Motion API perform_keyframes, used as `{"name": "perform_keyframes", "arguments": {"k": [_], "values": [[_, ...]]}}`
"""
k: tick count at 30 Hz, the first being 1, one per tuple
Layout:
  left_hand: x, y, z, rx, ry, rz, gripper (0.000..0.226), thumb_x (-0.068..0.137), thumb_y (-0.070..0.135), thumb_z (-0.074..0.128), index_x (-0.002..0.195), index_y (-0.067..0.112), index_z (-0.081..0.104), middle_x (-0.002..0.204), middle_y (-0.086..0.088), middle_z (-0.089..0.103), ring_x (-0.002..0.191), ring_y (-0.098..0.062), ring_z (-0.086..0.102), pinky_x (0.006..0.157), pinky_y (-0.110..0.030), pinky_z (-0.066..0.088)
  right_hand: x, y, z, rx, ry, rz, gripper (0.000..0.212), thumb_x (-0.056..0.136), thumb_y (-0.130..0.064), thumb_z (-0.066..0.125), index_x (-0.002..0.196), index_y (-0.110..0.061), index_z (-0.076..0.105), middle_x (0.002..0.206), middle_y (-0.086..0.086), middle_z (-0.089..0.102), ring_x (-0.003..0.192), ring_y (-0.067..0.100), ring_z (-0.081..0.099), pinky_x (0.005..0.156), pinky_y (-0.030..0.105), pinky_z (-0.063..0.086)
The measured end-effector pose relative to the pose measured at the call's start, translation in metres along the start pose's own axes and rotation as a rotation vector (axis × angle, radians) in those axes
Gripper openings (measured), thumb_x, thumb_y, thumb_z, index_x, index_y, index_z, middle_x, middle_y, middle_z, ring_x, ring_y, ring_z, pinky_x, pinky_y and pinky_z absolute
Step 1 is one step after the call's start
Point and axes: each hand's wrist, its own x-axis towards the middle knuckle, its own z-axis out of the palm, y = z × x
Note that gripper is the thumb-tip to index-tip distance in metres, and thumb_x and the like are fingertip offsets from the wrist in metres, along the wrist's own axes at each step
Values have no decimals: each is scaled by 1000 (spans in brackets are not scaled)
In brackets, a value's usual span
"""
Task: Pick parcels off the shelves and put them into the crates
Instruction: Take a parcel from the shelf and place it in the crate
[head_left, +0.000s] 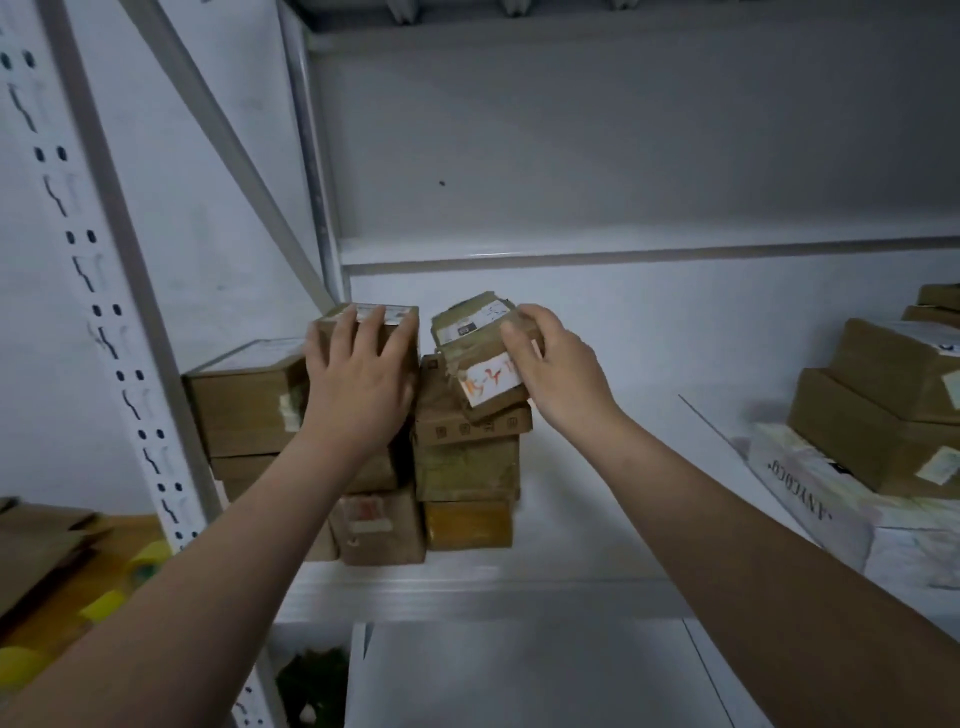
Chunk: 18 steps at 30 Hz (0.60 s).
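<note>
Brown cardboard parcels are stacked at the left end of a white shelf (597, 488). My left hand (358, 384) lies over the front of the top parcel of the left stack (400, 317), fingers curled over its upper edge. My right hand (556, 364) grips a small tilted parcel (478, 343) with white labels and red writing, at the top of the middle stack (467, 467). No crate can be picked out.
A larger brown box (244, 400) stands left of the stacks by the perforated shelf upright (104, 312). More parcels (883, 405) and a white box (810, 483) sit at the shelf's right. An upper shelf board (623, 254) runs above. Cardboard and yellow items (67, 571) lie at lower left.
</note>
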Motion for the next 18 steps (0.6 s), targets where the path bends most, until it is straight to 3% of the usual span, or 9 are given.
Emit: {"name": "perform_keyframes", "arguments": {"k": [3,6,11,16,18], "values": [[2,-8,3,-45,-6,12,65,93,32,51,150,27,21,153,-9,26,142,-33,16,114,-56,12,-8,5,11,-137,-117,-15,62,87,-47,63,140,-26,37,129,-2,57,111,15,56,89,35,52],[2,-11,6,-64,0,33,65,92,31,51,149,28,21,153,-8,26,141,-33,16,114,-55,12,-17,8,22,-35,-166,-44,70,82,-36,73,141,-29,34,131,-5,54,110,8,52,89,26,49],[7,-21,3,-176,-42,59,64,90,22,56,147,27,27,152,-7,28,140,-34,16,115,-52,15,-18,6,27,-48,-128,-98,58,87,-36,67,137,-34,39,131,-2,52,113,14,55,92,38,53],[5,-19,-10,-283,-5,146,55,88,17,57,140,18,43,143,-8,42,132,-27,34,109,-42,28,-17,12,25,-67,-209,-95,67,89,-37,65,144,-38,27,139,-5,46,119,11,49,97,35,50],[2,-12,-16,-342,34,163,48,89,20,50,136,15,48,139,-9,47,129,-28,38,107,-43,30,-18,16,22,-63,-213,-97,69,88,-39,64,145,-40,25,141,-9,43,118,6,46,95,26,49]]}}
